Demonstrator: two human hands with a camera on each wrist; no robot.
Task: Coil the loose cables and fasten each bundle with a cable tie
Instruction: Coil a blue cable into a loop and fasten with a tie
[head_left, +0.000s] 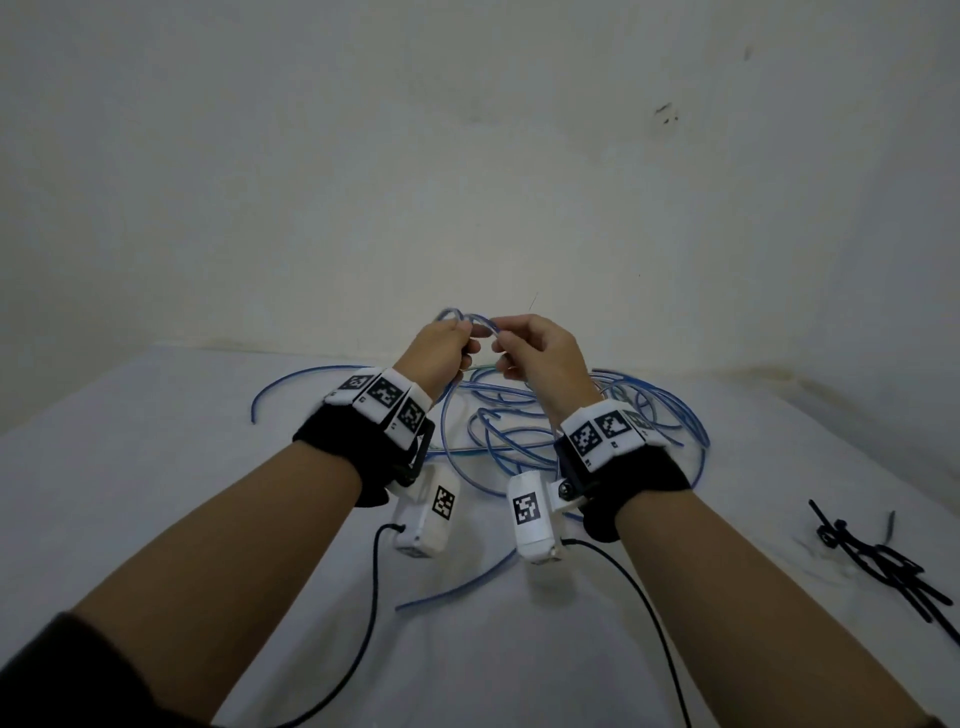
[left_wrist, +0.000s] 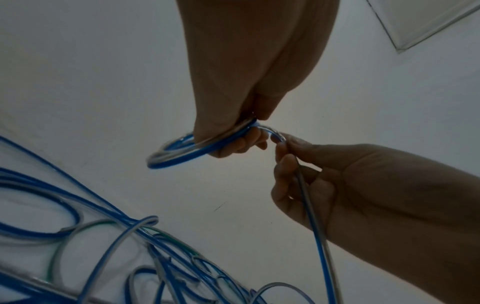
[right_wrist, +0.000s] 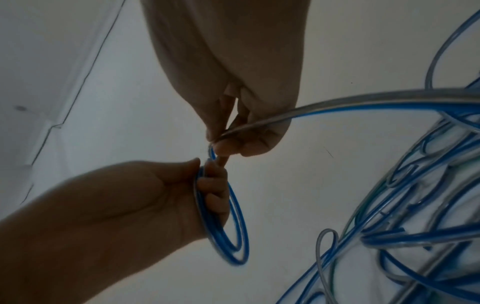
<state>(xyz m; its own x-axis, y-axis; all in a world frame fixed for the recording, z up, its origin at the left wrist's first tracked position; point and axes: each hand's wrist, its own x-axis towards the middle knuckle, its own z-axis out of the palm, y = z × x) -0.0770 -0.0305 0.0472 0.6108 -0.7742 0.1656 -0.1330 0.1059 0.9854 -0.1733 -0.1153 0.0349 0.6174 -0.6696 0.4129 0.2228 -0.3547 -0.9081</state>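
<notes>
The left hand (head_left: 439, 351) was raised above the white table (head_left: 156, 467) and its curled fingers gripped a small coil (left_wrist: 179, 152) of blue cable. The right hand (head_left: 540, 358), just beside it, pinched the same cable's running strand (right_wrist: 337, 107) between thumb and fingertips. The loose blue cables (head_left: 524, 421) lay tangled on the table under both hands, and the black cable ties (head_left: 878, 561) lay well apart on the right.

Head view: soft, even, dim light; faint shadows on the white surface (head_left: 156, 467) below the hands; lines bow at the edges.
Wrist views: darker, hands silhouetted against pale background; blue cables (left_wrist: 103, 236) nearest the lens are smeared and out of focus.
</notes>
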